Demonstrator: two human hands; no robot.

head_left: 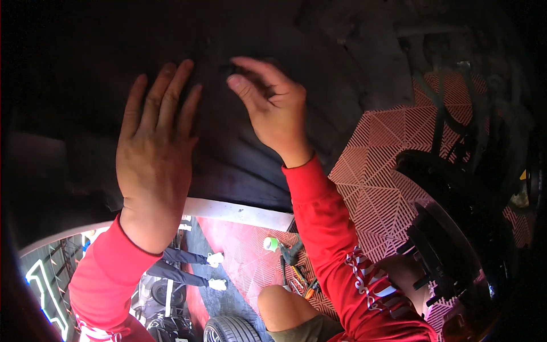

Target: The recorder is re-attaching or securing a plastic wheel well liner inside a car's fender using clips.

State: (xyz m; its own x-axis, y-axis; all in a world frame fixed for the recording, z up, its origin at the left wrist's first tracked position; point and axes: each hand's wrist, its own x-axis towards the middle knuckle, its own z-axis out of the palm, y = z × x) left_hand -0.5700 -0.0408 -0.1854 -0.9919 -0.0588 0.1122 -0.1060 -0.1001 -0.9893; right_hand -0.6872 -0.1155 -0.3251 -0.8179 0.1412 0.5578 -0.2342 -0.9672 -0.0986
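Observation:
A dark wheel-arch liner (pixel 245 165) fills the upper part of the head view, much of it in deep shadow. My left hand (pixel 156 128) lies against it, fingers stretched out and holding nothing. To its right, my right hand (pixel 279 111) is bent in a pinch at the liner's surface. Between its thumb and forefinger there is a small dark spot, too dim to name. The remaining fingers of that hand are curled and partly hidden. Both forearms come up in red sleeves.
A dark round brake disc (pixel 450 228) stands close by my right arm. Below the pale arch edge (pixel 239 212), hand tools (pixel 299 279) and a green-and-white can (pixel 270 244) lie on red floor tiles. A tyre (pixel 231 330) and a standing person's legs (pixel 185 267) are farther left.

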